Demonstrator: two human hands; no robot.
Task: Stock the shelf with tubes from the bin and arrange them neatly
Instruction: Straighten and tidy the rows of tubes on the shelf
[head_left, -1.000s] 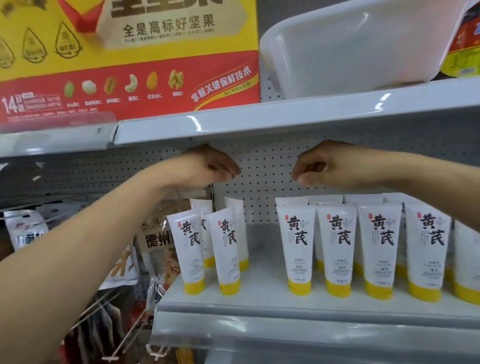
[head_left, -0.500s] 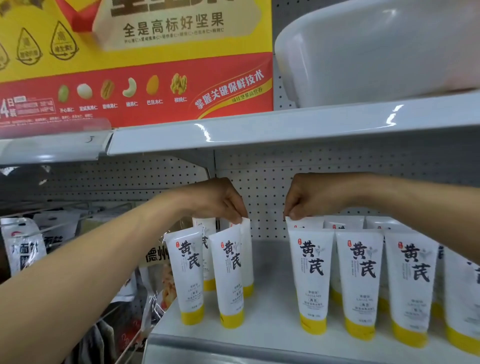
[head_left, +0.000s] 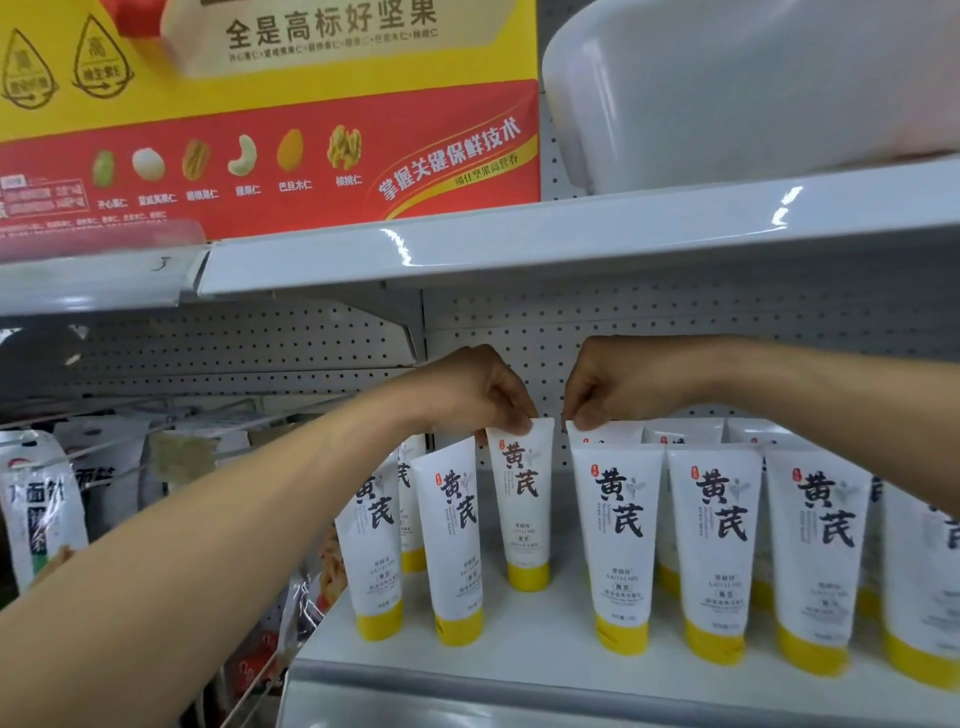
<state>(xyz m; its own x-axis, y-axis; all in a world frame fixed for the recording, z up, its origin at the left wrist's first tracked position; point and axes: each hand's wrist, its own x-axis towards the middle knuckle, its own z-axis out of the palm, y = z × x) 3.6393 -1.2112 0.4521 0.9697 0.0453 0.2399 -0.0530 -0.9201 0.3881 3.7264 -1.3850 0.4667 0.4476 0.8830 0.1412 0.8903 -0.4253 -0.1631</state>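
Observation:
White tubes with yellow caps and black characters stand cap-down on the white shelf (head_left: 545, 654). My left hand (head_left: 470, 389) pinches the top edge of one tube (head_left: 522, 499) that stands upright in the gap between two groups. My right hand (head_left: 618, 384) pinches the top of a back-row tube (head_left: 602, 434), mostly hidden behind a front-row tube (head_left: 618, 540). Two tubes (head_left: 454, 540) lean at the left front. A row of tubes (head_left: 714, 551) runs off to the right.
A white plastic bin (head_left: 753, 88) sits on the upper shelf (head_left: 571, 244), beside a red and yellow nut box (head_left: 270, 119). Snack bags (head_left: 41, 509) hang on pegs to the left. Pegboard backs the shelf.
Both hands dropped from under the upper shelf onto tube tops. The left-hand tube now stands further right and forward, in the gap. The camera moved closer and tilted.

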